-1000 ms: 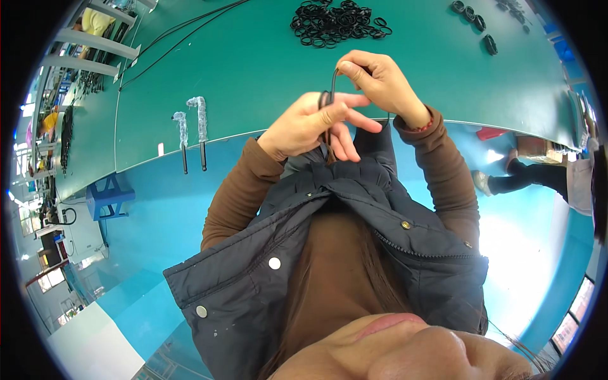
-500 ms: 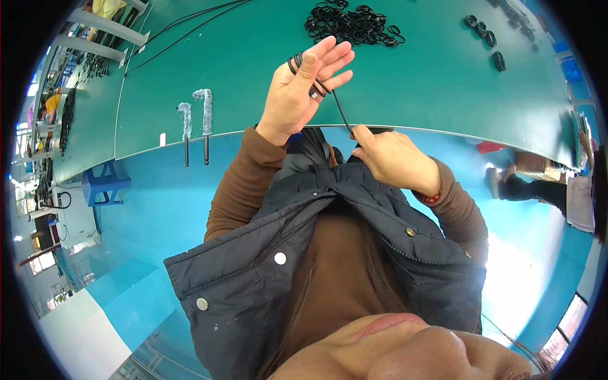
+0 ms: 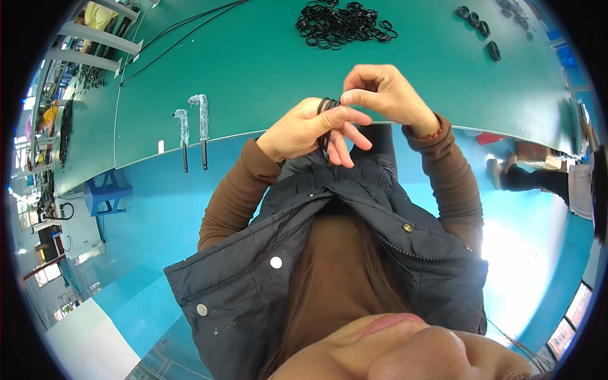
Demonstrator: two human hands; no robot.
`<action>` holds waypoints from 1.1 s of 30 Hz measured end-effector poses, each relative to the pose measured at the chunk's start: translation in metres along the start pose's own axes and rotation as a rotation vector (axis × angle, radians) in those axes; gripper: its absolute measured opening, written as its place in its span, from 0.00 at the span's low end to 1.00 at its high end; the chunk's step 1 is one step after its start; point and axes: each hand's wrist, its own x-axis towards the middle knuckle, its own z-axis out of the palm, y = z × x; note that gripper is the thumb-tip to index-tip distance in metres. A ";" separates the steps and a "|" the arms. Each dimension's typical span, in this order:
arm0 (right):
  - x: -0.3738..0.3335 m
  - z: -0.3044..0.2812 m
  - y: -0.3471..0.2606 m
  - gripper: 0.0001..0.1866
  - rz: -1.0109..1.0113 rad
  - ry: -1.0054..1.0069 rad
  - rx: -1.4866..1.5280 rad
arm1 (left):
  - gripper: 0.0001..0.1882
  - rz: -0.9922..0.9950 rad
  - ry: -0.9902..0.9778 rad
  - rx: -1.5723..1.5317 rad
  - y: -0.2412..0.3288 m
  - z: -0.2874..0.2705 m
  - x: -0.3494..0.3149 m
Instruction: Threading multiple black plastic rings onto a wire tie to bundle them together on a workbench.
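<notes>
My left hand (image 3: 310, 130) and my right hand (image 3: 383, 95) meet at the near edge of a green table (image 3: 253, 63). A thin black cable (image 3: 325, 114) is wound in loops around the fingers of my left hand. My right hand pinches the top of those loops between thumb and forefinger. A short end of the cable hangs down past my left fingers toward my dark jacket.
A pile of several black cable coils (image 3: 339, 22) lies at the table's far middle, and more coils (image 3: 481, 22) lie far right. Two wrapped tools (image 3: 193, 126) hang at the table's near edge on the left. Long black cables (image 3: 177, 31) run across the far left. Another person's legs (image 3: 525, 174) stand at right.
My right hand has risen from my chest to the loops on my left hand. The straight stretch of cable between the hands is now wound up.
</notes>
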 end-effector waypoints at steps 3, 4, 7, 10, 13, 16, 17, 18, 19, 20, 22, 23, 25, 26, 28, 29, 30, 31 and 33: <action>-0.012 0.018 0.007 0.13 0.224 0.203 0.170 | 0.30 0.159 0.085 -0.173 -0.001 -0.006 -0.002; -0.020 0.023 0.008 0.13 0.280 0.208 0.163 | 0.30 0.277 0.156 -0.294 0.000 -0.009 -0.003; -0.057 0.046 0.024 0.11 0.352 0.222 0.063 | 0.31 0.386 0.246 -0.337 0.012 -0.020 -0.001; -0.087 0.058 0.010 0.09 0.070 0.062 -0.478 | 0.30 0.451 0.366 -0.283 0.013 -0.029 0.006; -0.077 0.047 -0.034 0.06 0.050 -0.029 -0.552 | 0.27 0.448 0.462 -0.030 0.000 -0.032 0.008; -0.059 0.026 -0.049 0.03 -0.235 0.176 -0.703 | 0.27 0.314 0.460 0.137 -0.013 -0.031 0.007; -0.052 0.021 -0.052 0.03 -0.255 0.200 -0.707 | 0.29 0.304 0.423 0.181 -0.020 -0.027 0.008; -0.045 0.016 -0.052 0.03 -0.274 0.227 -0.713 | 0.29 0.300 0.411 0.182 -0.020 -0.021 0.010; -0.035 0.012 -0.048 0.03 -0.268 0.236 -0.716 | 0.29 0.244 0.315 0.151 -0.021 -0.012 0.009; -0.024 0.007 -0.044 0.03 -0.294 0.277 -0.640 | 0.29 0.188 0.226 0.121 -0.020 -0.005 0.006; -0.011 0.001 -0.035 0.05 -0.313 0.323 -0.569 | 0.30 0.185 0.151 0.115 -0.019 0.002 0.003; -0.007 0.001 -0.028 0.06 -0.212 0.279 -0.461 | 0.30 0.139 0.096 0.042 -0.016 0.004 0.001; -0.006 0.007 -0.007 0.08 -0.082 0.252 -0.309 | 0.33 0.096 0.093 -0.012 -0.007 0.007 -0.004; -0.009 0.015 0.003 0.08 -0.061 0.299 -0.232 | 0.33 0.100 0.100 -0.011 -0.004 0.005 -0.005; -0.022 0.031 0.022 0.07 0.009 0.309 -0.157 | 0.34 0.211 0.206 -0.114 -0.001 0.000 -0.007; -0.029 0.040 0.019 0.07 0.145 0.271 -0.150 | 0.33 0.251 0.218 -0.196 0.000 -0.007 -0.008; -0.038 0.046 0.023 0.07 0.202 0.230 -0.153 | 0.33 0.256 0.224 -0.196 0.001 -0.009 -0.006; -0.048 0.055 0.030 0.07 0.190 0.234 -0.161 | 0.33 0.326 0.296 -0.228 0.003 -0.009 -0.004; -0.062 0.067 0.030 0.07 0.178 0.235 -0.169 | 0.30 0.434 0.375 -0.304 0.003 -0.017 0.001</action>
